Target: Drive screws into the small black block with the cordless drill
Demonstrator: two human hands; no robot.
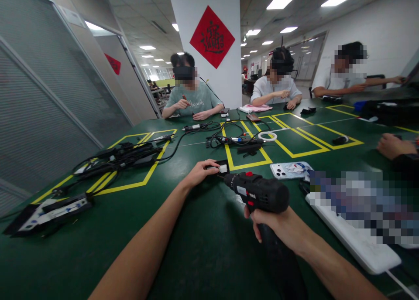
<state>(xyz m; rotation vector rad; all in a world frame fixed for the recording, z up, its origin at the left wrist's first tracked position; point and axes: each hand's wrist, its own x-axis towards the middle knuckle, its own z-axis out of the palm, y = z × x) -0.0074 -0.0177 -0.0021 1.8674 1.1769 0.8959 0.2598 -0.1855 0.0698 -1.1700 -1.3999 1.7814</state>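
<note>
Gripped by its handle in my right hand [271, 223] is a black cordless drill [258, 193] with red parts, its chuck pointing left and away from me. The drill's tip comes close to a small black box-like piece [224, 162] with a white part [222, 169] in it, on the green table [190, 260]. My left hand [203, 172] is closed on the near left side of that piece, thumb and fingers pressed on it. Whether the bit touches the piece I cannot tell.
Black cables [131, 154] lie in a heap at left, beside a black-and-white flat part [55, 210]. More cables and a white ring [267, 137] lie ahead. A phone [291, 170] and a white power strip [353, 239] are at right. Several people sit around the table.
</note>
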